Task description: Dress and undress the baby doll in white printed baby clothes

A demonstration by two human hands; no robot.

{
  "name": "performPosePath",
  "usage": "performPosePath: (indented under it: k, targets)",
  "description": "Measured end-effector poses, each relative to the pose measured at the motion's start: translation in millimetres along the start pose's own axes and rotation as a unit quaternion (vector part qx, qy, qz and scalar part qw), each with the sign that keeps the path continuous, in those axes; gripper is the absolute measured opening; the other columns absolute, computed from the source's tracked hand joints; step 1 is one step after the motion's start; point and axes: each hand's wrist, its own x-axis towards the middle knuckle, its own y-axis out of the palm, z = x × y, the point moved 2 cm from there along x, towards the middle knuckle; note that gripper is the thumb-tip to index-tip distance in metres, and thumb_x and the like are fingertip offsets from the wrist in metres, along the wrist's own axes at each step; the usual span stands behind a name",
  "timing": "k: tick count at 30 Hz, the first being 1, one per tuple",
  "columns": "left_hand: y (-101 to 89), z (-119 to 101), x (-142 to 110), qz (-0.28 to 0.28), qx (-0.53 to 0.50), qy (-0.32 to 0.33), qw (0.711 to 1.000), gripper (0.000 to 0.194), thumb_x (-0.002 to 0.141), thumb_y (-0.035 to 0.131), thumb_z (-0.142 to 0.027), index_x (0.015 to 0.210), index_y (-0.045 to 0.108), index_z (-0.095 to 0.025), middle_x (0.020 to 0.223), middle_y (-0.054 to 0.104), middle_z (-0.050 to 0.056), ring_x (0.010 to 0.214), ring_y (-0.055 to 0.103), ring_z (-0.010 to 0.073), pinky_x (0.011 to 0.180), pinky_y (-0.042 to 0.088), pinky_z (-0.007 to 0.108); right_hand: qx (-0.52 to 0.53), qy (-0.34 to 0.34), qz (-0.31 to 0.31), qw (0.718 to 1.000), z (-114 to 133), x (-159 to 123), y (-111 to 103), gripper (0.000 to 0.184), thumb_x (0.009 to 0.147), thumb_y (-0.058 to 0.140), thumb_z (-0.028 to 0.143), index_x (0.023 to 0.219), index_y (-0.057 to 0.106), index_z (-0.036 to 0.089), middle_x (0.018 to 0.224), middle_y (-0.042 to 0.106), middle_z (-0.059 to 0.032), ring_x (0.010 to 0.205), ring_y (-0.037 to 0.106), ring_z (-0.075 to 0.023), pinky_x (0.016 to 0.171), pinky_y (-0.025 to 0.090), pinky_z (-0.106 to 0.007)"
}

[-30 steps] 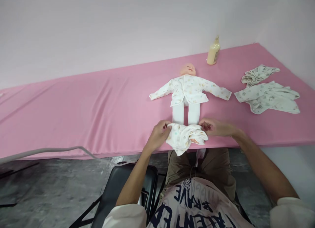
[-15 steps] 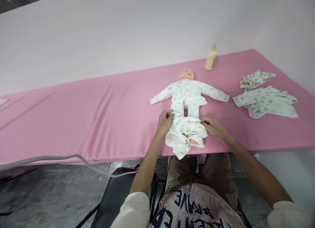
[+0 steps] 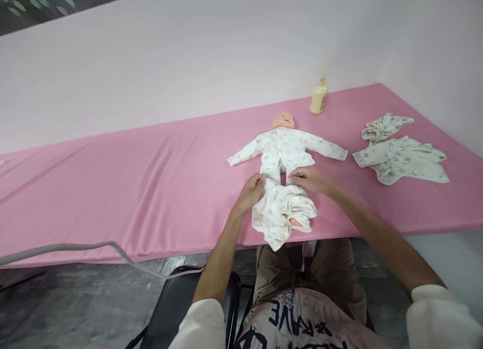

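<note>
A baby doll lies on its back, wearing a white printed jacket with both sleeves spread out. White printed baby trousers are bunched round its lower legs, and one foot shows through a trouser opening. My left hand pinches the trousers' upper edge at the left side. Across the doll's leg on the right lies my right hand, its fingertips pressed together just above the bunched trousers. What those fingertips pinch is hidden.
The doll lies on a pink-covered table set against a wall. A pump bottle stands behind the doll. Folded printed baby clothes lie at the right. Below the front edge are a black chair and a grey hose.
My right hand has moved left and slightly up, from the trousers' right edge to over the doll's leg. My left hand stays at the trousers' left edge. The view has shifted slightly.
</note>
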Motion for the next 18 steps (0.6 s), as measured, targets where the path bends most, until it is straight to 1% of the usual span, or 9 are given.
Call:
performPosePath:
  k: [1, 3, 5, 7, 9, 11, 15, 16, 18]
  targets:
    - [0.4, 1, 2, -0.003, 0.001, 0.005, 1.000, 0.032, 0.089, 0.054, -0.050, 0.078, 0.050, -0.020, 0.063, 0.040, -0.005, 0.051, 0.032, 0.0079, 0.049, 0.026, 0.022, -0.032, 0.003, 0.024, 0.999, 7, 8, 1, 0.028, 0.081, 0.064, 0.047, 0.083, 0.070, 0.019, 0.071, 0.061, -0.0001, 0.064, 0.051, -0.0135, 0.059, 0.036, -0.028]
    - [1.5, 2, 4, -0.013, 0.010, 0.017, 1.000, 0.032, 0.090, 0.052, -0.049, 0.079, 0.050, -0.019, 0.065, 0.042, -0.004, 0.055, 0.035, 0.0086, 0.052, 0.030, 0.022, -0.088, 0.008, 0.100, 0.991, 21, 19, 5, 0.028, 0.078, 0.067, 0.046, 0.084, 0.073, 0.020, 0.076, 0.065, -0.0009, 0.067, 0.053, -0.0141, 0.059, 0.035, -0.028]
    - [3.6, 3, 3, -0.025, 0.020, 0.029, 0.999, 0.032, 0.092, 0.050, -0.049, 0.082, 0.051, -0.019, 0.069, 0.048, -0.002, 0.060, 0.042, 0.0104, 0.058, 0.035, 0.023, -0.123, 0.008, 0.179, 0.976, 33, 25, 10, 0.026, 0.078, 0.066, 0.045, 0.076, 0.070, 0.019, 0.072, 0.063, -0.0003, 0.064, 0.051, -0.0132, 0.056, 0.033, -0.027]
    - [6.6, 3, 1, -0.040, 0.036, 0.047, 0.997, 0.032, 0.094, 0.047, -0.048, 0.083, 0.052, -0.019, 0.075, 0.053, 0.000, 0.068, 0.047, 0.0126, 0.063, 0.038, 0.025, -0.135, 0.006, 0.211, 0.968, 39, 26, 12, 0.024, 0.076, 0.067, 0.040, 0.066, 0.061, 0.019, 0.065, 0.056, 0.0015, 0.060, 0.046, -0.0116, 0.053, 0.030, -0.027]
    - [10.2, 3, 0, -0.053, 0.062, 0.070, 0.994, 0.031, 0.096, 0.046, -0.046, 0.081, 0.051, -0.019, 0.079, 0.054, 0.001, 0.074, 0.049, 0.0145, 0.068, 0.039, 0.026, -0.130, 0.013, 0.199, 0.971, 40, 25, 12, 0.021, 0.072, 0.067, 0.032, 0.062, 0.053, 0.019, 0.062, 0.050, 0.0029, 0.057, 0.041, -0.0106, 0.051, 0.027, -0.026]
    - [13.2, 5, -1, -0.065, 0.084, 0.090, 0.990, 0.031, 0.097, 0.044, -0.044, 0.080, 0.050, -0.019, 0.080, 0.054, 0.002, 0.076, 0.050, 0.0155, 0.070, 0.039, 0.027, -0.112, 0.021, 0.168, 0.979, 37, 22, 10, 0.021, 0.069, 0.066, 0.026, 0.061, 0.047, 0.020, 0.061, 0.045, 0.0035, 0.055, 0.036, -0.0099, 0.050, 0.024, -0.026]
    - [13.7, 11, -1, -0.082, 0.096, 0.108, 0.986, 0.026, 0.097, 0.046, -0.040, 0.082, 0.050, -0.020, 0.078, 0.055, 0.001, 0.074, 0.049, 0.0155, 0.070, 0.038, 0.027, -0.030, 0.026, 0.099, 0.994, 28, 15, 5, 0.025, 0.069, 0.060, 0.023, 0.060, 0.037, 0.020, 0.058, 0.034, 0.0049, 0.054, 0.028, -0.0087, 0.050, 0.019, -0.026]
    - [12.9, 13, 0, -0.080, 0.097, 0.107, 0.986, 0.025, 0.096, 0.047, -0.040, 0.082, 0.051, -0.020, 0.077, 0.055, 0.001, 0.072, 0.049, 0.0150, 0.069, 0.037, 0.027, 0.004, 0.025, 0.083, 0.996, 26, 13, 3, 0.025, 0.069, 0.060, 0.024, 0.062, 0.037, 0.020, 0.058, 0.034, 0.0053, 0.054, 0.028, -0.0086, 0.050, 0.019, -0.025]
    - [11.0, 16, 1, -0.070, 0.097, 0.099, 0.988, 0.026, 0.095, 0.049, -0.041, 0.080, 0.051, -0.020, 0.075, 0.054, 0.000, 0.069, 0.047, 0.0142, 0.066, 0.036, 0.026, 0.068, 0.030, 0.065, 0.995, 19, 10, 0, 0.021, 0.069, 0.063, 0.025, 0.069, 0.042, 0.021, 0.060, 0.040, 0.0058, 0.055, 0.033, -0.0089, 0.051, 0.023, -0.024]
